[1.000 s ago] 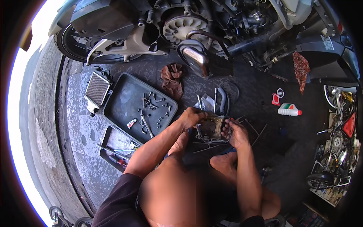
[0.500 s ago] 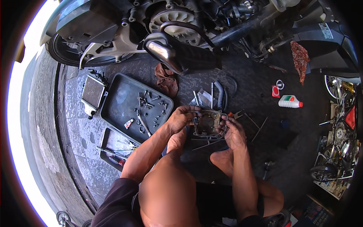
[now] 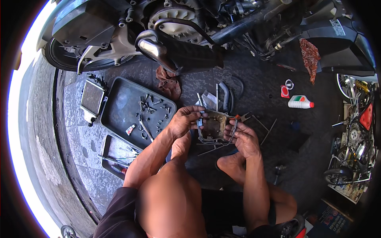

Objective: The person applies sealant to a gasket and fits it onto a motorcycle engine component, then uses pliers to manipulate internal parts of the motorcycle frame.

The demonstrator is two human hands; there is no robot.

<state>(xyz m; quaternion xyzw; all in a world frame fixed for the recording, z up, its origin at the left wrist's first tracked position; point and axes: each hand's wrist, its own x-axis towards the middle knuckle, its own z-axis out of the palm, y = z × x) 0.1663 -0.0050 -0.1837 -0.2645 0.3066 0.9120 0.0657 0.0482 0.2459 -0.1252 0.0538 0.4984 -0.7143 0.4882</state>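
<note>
In the middle, a squarish metal engine cover (image 3: 214,126) shows its tan, hollow inside between my hands. A thin dark rubber gasket (image 3: 212,142) loops along the cover's lower edge and bends up at its right side. My left hand (image 3: 185,122) pinches the gasket at the upper left, its fingertips over the cover's left edge. At the right side, my right hand (image 3: 243,139) has its fingers closed on the looped gasket. What supports the cover from below is hidden.
A grey tray (image 3: 125,95) with bolts lies left, beside a radiator (image 3: 92,98) and a smaller tool tray (image 3: 106,148). A motorbike with its silver-tipped exhaust (image 3: 152,49) spans the far side. Hoses (image 3: 224,97), T-handle tools (image 3: 266,131), rags (image 3: 168,82) and a white bottle (image 3: 300,102) lie around.
The gasket now stands apart from the cover's right edge in a loop at my right hand. My right hand has shifted slightly down, and the whole view has moved a little.
</note>
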